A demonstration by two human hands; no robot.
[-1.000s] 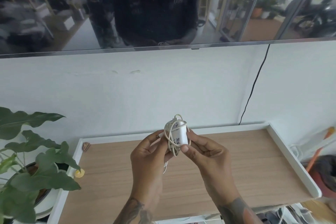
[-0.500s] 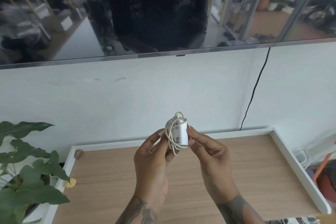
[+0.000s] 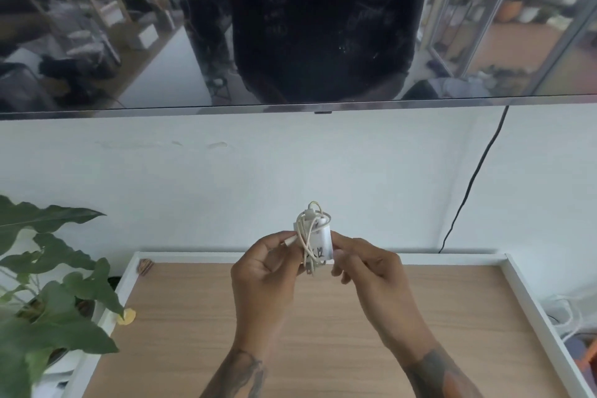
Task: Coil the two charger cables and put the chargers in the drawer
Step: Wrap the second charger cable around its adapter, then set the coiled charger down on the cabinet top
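- Both hands meet mid-frame: our right hand [image 3: 368, 268] pinches the charger [image 3: 319, 244] steady.
- Our left hand [image 3: 261, 271] pinches the cable [image 3: 303, 233] end, likely to tuck it.

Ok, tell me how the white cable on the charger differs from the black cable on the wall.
The white cable is wound in loops around the charger; the black cable hangs in one loose line down the wall. The white cable is held above the wooden top by the left hand and right hand; nothing touches the black cable. Both are thin.
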